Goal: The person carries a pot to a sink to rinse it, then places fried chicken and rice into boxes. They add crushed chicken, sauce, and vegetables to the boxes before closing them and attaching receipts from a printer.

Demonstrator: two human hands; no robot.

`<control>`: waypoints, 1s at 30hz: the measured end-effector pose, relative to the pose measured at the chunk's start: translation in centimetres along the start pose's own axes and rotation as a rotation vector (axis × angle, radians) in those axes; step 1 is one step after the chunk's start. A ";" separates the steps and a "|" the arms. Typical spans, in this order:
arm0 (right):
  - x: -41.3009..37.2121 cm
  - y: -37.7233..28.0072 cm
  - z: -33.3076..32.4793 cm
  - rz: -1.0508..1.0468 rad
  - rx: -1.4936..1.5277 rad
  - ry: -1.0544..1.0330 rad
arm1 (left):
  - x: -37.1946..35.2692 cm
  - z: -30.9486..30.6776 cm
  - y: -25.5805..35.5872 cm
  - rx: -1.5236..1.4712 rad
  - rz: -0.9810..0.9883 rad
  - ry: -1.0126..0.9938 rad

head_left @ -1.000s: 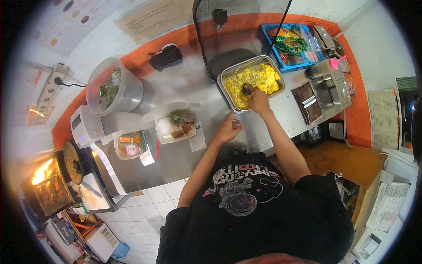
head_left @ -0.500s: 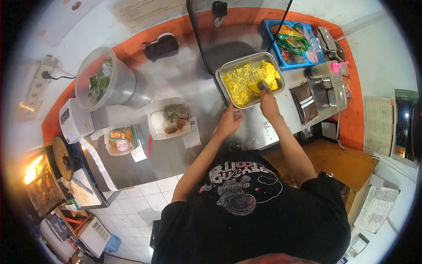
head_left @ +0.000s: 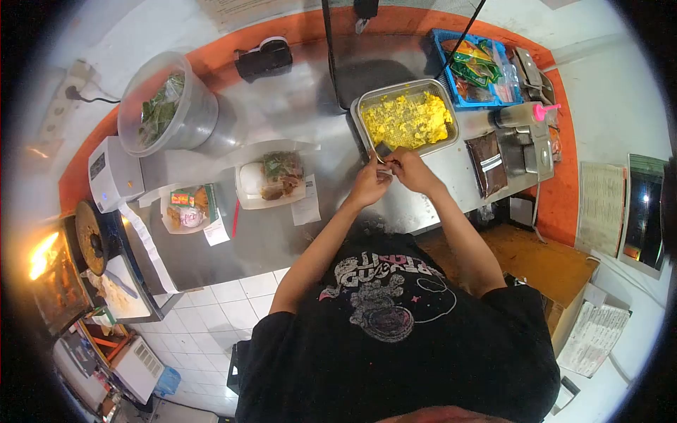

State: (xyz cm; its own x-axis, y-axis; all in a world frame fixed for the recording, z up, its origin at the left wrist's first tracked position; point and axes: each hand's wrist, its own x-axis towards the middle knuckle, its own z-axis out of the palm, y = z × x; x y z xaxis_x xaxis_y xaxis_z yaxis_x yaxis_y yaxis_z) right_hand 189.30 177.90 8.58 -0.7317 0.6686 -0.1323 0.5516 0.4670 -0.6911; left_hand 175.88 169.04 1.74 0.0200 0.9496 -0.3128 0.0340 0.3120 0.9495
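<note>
A steel counter (head_left: 268, 240) edged in orange fills the upper frame, and at upper centre sits the metal tray (head_left: 357, 120) of yellow crumbled food. The right hand (head_left: 412, 171) has come out of the tray to its near rim, pinching the small dark scoop (head_left: 383, 149). The left hand (head_left: 368, 185) has risen to meet it, fingers bunched at the scoop; we cannot tell whether they grip. We judge scooping paused; the open meal box (head_left: 271, 185) waits left of the hands.
</note>
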 end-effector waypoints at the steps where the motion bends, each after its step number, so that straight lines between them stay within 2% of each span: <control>1: 0.0 0.4 -0.3 0.000 -0.002 -0.001 | 0.1 0.0 0.0 0.009 0.006 -0.009; 4: 0.0 2.7 -1.1 0.114 0.289 -0.085 | 0.0 -0.2 0.4 0.012 0.004 -0.029; 5: 0.1 3.4 -1.8 0.112 0.286 -0.085 | 0.0 -0.3 0.6 0.007 -0.006 -0.040; 8: 0.4 5.9 -3.4 0.323 0.498 -0.157 | 0.3 -0.1 -0.4 -0.010 0.012 -0.042; 9: 0.1 6.5 -3.3 0.318 0.496 -0.165 | 0.1 -0.2 0.0 -0.012 0.011 -0.033; 12: -0.6 8.8 -2.4 0.490 0.950 0.120 | -0.3 -0.6 0.7 -0.048 0.008 -0.055; 13: -0.8 10.1 -2.2 0.485 0.944 0.111 | -0.4 -0.6 0.7 -0.065 -0.011 -0.066; 16: -1.5 11.5 -1.8 0.515 1.184 0.248 | -0.6 -1.0 0.8 -0.103 -0.028 -0.070; 22: -1.9 9.8 -2.6 0.457 1.349 0.358 | -1.6 -1.6 0.3 -0.084 -0.030 -0.093; 24: -1.4 9.2 -2.7 0.420 1.347 0.289 | -3.5 -2.8 -0.7 -0.067 -0.060 -0.086; 26: -0.3 6.3 -2.2 0.425 1.314 0.238 | -5.6 -3.9 -1.1 -0.145 -0.022 -0.181; 28: 0.6 3.0 -1.7 0.228 1.237 -0.029 | -7.8 -4.9 -2.4 -0.140 -0.039 -0.175; 29: 1.2 0.8 -1.2 0.224 1.246 -0.046 | -8.9 -5.3 -3.2 -0.143 -0.041 -0.197; 30: 1.8 -1.9 -0.2 0.267 1.172 -0.160 | -10.2 -5.5 -4.4 -0.205 -0.049 -0.166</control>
State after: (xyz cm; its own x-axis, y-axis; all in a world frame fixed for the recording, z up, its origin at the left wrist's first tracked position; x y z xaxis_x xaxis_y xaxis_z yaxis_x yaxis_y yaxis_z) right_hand 187.00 178.31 9.82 -0.7371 0.5466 -0.3974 0.0558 -0.5369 -0.8418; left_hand 170.01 158.12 0.90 0.1877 0.9205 -0.3428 -0.1636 0.3734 0.9131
